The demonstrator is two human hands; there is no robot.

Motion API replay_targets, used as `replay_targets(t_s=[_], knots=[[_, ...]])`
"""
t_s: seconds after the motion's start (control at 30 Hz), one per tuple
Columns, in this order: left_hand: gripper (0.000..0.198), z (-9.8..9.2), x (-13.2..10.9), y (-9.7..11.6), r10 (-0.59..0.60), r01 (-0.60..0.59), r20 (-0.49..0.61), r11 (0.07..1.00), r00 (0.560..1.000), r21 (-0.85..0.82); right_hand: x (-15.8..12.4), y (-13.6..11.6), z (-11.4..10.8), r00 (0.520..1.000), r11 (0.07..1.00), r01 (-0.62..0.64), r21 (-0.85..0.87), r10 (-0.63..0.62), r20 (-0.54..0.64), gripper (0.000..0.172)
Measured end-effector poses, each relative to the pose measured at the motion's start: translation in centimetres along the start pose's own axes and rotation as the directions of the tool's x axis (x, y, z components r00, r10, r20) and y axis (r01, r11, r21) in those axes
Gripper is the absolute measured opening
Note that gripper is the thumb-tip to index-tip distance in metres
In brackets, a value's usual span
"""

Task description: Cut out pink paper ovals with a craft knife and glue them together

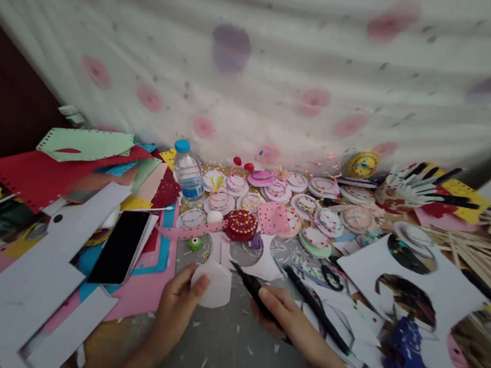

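A white, roughly round paper piece [215,287] is pinched between the thumb and fingers of my left hand [179,300]. To its right, my right hand [277,314] grips a black craft knife [255,288], its pointed blade directed up and left toward the paper, with a gap between them. Both hands are over a grey cutting mat [217,352] strewn with small white scraps. Just beyond the blade lies white paper with curved cut-outs [268,260]. A dark red round piece with yellow stars [241,225] sits farther back.
Small decorated paper hats [278,190] and a water bottle [189,171] stand at the back. A phone [119,246] lies on coloured sheets at left. At right are a black pen [317,310], scissors [332,278], a blue glue gun [407,356], cut white card [449,296] and wooden sticks [481,252].
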State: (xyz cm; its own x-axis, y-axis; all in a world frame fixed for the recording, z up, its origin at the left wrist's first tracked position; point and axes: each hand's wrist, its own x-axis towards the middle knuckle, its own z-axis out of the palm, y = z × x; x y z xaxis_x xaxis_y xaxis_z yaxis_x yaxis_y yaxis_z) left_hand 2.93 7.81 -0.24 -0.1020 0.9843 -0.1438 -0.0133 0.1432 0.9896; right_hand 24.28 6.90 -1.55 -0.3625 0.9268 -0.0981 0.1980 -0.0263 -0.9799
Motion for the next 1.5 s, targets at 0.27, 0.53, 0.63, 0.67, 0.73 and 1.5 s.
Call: replay_targets(t_s=[0.27,0.53,0.63,0.67,0.73,1.5], knots=[[0.014,-1.6,-4.1,-1.4,0.099,-0.115,0.088,0.973,0.991,0.199,-3.5,-1.2,-2.0,0.999,0.998,-0.027,0.062,0.025,0.027,0.034],[0.014,-0.8,-6.7,-3.5,0.015,-0.123,0.333,0.944,0.943,0.308,-8.8,-0.4,2.4,0.969,0.856,0.046,-0.515,-0.164,-0.186,0.022],[0.032,-1.0,-6.6,-4.6,0.056,-0.209,0.363,0.893,0.93,0.399,-9.5,-0.5,3.4,0.988,0.837,-0.024,-0.546,-0.064,-0.141,0.023],[0.036,-1.1,-6.6,-5.0,0.074,-0.243,0.38,0.875,0.922,0.42,-9.6,-0.7,3.7,0.992,0.833,-0.05,-0.552,-0.022,-0.123,0.024],[0.043,-1.3,-6.6,-5.5,0.115,-0.31,0.415,0.842,0.902,0.441,-9.6,-1.1,4.2,0.996,0.818,-0.09,-0.568,0.058,-0.074,0.023],[0.046,-2.2,-5.9,-5.9,0.19,-0.426,0.477,0.782,0.858,0.455,-8.6,-1.8,4.6,0.997,0.696,-0.061,-0.716,0.077,-0.01,0.014]])
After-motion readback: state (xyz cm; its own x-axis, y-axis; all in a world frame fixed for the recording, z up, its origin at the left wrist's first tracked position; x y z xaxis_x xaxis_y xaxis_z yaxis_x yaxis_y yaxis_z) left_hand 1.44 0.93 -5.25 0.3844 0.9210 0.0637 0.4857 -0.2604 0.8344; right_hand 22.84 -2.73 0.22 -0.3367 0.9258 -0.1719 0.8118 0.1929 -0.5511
